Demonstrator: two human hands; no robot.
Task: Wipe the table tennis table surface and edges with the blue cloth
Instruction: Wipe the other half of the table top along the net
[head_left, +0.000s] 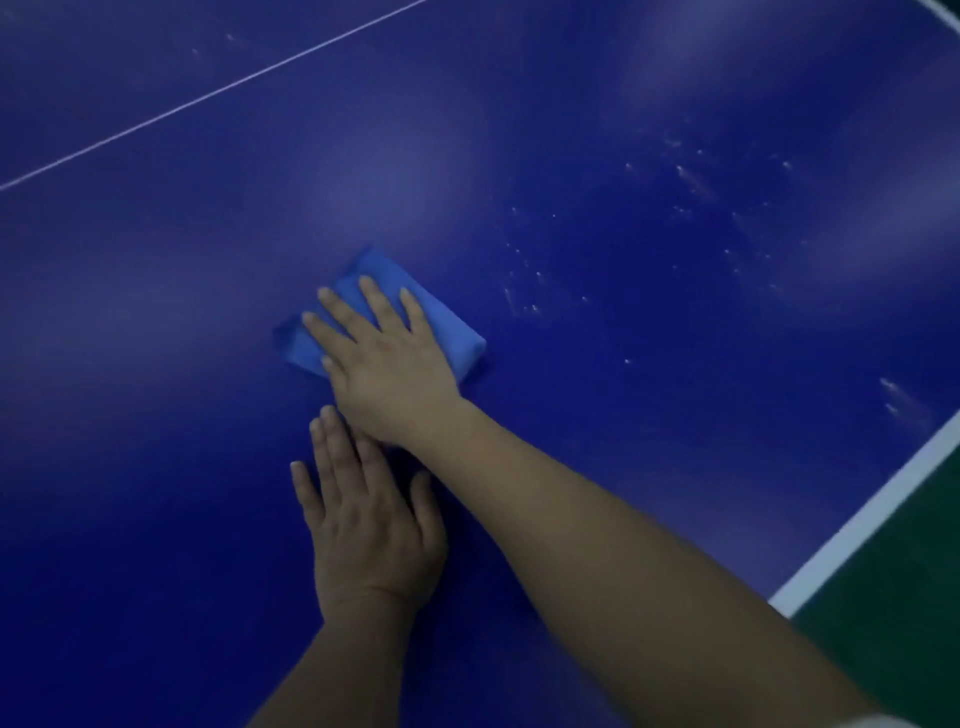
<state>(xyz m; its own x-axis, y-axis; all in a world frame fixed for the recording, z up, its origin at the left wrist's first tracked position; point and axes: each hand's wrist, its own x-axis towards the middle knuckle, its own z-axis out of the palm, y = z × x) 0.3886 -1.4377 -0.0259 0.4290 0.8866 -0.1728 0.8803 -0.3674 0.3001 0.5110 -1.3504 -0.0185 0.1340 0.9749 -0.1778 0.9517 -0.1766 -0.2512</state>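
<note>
The dark blue table tennis table (156, 364) fills nearly the whole head view. A folded light blue cloth (447, 327) lies flat on it near the middle. My right hand (384, 364) presses down on the cloth with straight, spread fingers and covers most of it. Just below, my left hand (369, 525) rests flat on the bare table surface with its fingers straight, holding nothing; its fingertips reach up beside my right wrist.
A thin white centre line (208, 98) crosses the table at the upper left. The white edge stripe (872, 509) runs along the table's right side, with green floor (914, 597) beyond it. Pale specks and smears (691, 182) dot the surface right of the cloth.
</note>
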